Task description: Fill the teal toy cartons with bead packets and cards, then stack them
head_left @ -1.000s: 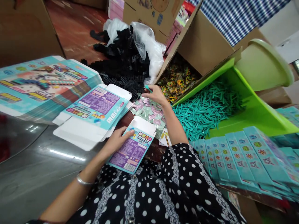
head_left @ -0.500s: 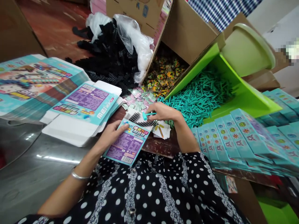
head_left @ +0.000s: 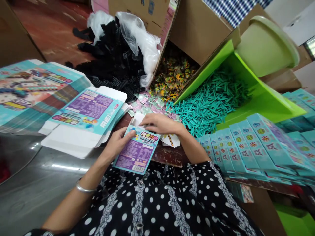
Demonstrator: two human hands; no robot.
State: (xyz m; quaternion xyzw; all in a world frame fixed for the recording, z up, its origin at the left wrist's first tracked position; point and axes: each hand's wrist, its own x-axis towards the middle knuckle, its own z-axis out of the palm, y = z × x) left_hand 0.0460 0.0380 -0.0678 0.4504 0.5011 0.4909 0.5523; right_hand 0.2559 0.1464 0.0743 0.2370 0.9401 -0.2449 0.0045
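Note:
My left hand grips a small teal and purple printed box by its left edge, just above my polka-dot lap. My right hand lies palm down over the box's open white flap, fingers pressed at the mouth. What it held a moment ago is hidden under the palm. Small printed cards lie just right of the box. A heap of small pink and green packets sits just beyond my right hand.
Flat unfolded box blanks are stacked at the left on a grey table. Teal sticks fill a green bin. Finished teal boxes line the right. A cardboard carton holds colourful bits; black parts spill from plastic.
My right hand came back from the packet heap with a teal stick and black grid pieces, then pressed down onto the box's open end. The left hand kept hold of the box.

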